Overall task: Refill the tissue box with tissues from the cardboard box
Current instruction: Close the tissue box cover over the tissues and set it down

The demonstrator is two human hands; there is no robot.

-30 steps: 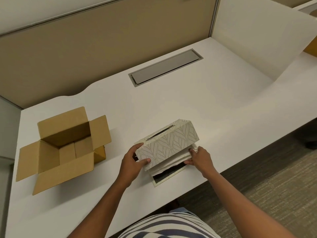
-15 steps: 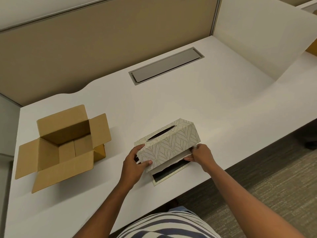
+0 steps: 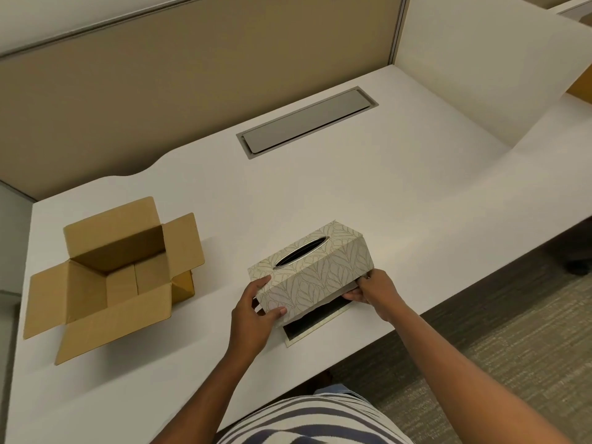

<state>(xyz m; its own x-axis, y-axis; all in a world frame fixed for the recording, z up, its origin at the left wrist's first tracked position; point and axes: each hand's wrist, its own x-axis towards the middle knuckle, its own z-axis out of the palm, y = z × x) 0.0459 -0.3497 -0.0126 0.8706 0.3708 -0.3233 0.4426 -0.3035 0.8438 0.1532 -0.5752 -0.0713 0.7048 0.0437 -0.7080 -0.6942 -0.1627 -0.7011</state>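
Since the earlier frames the tissue box cover (image 3: 312, 270) has come down lower over its base; the gap along its near edge has narrowed, with less white tissue showing beneath and only a sliver left by the right hand. Left hand (image 3: 253, 312) stays curled around the cover's near-left corner, thumb pressed on the front face, fingers on the left end. Right hand (image 3: 373, 288) pinches at the cover's lower right end, fingertips tucked under the edge. The flat base tray (image 3: 315, 325), dark inside with a pale rim, sticks out from under the near side.

The box's long axis runs from near-left to far-right, its oval slot facing up, near side tilted slightly up off the tray. It sits near the desk's front edge, centre.

The cardboard box (image 3: 117, 277) is well apart to the left, all four flaps open, inside looks empty.

White desk (image 3: 400, 193) with a grey cable hatch (image 3: 307, 123), tan partition wall (image 3: 160, 84) behind, white divider on the right, grey carpet (image 3: 499, 357) below.
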